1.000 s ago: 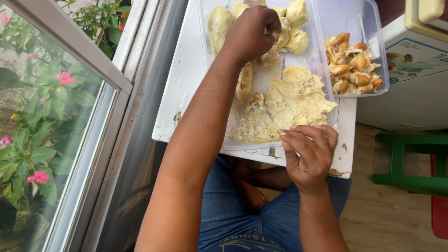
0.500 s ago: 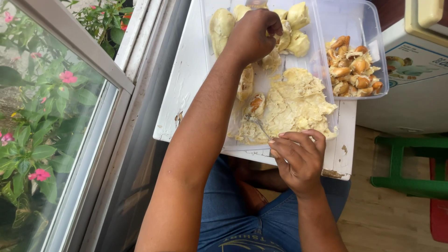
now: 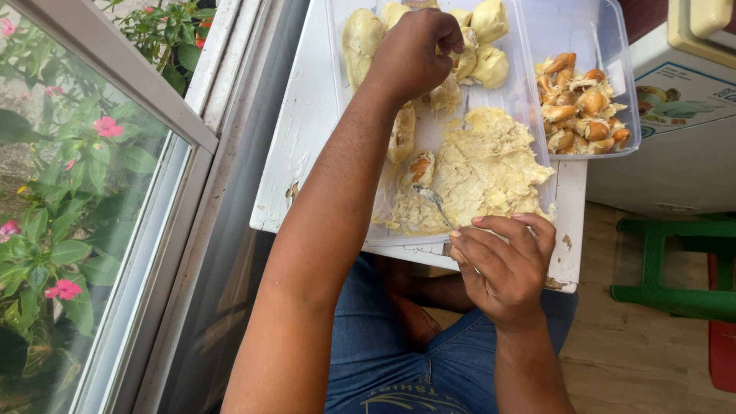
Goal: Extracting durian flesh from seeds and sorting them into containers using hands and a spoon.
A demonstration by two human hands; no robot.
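Note:
My left hand (image 3: 414, 54) reaches across a clear plastic tray (image 3: 527, 123) and closes on a pale yellow fruit piece (image 3: 446, 96) among several whole pieces at the far end. My right hand (image 3: 502, 264) holds a metal spoon (image 3: 434, 201) at the near edge; its tip touches a fruit piece with a brown seed (image 3: 418, 167). A heap of mashed yellow pulp (image 3: 487, 172) fills the near half of the tray.
A smaller clear container (image 3: 609, 54) at the right holds several brown seeds (image 3: 579, 107). Both sit on a chipped white table (image 3: 307, 130) over my lap. A window with flowering plants (image 3: 69, 215) is left; a green stool (image 3: 675, 268) and a white appliance (image 3: 682, 115) are right.
My right hand has drawn back toward me and off the pulp, with the spoon now pointing at the seeded piece. My left hand stays on the far fruit pieces.

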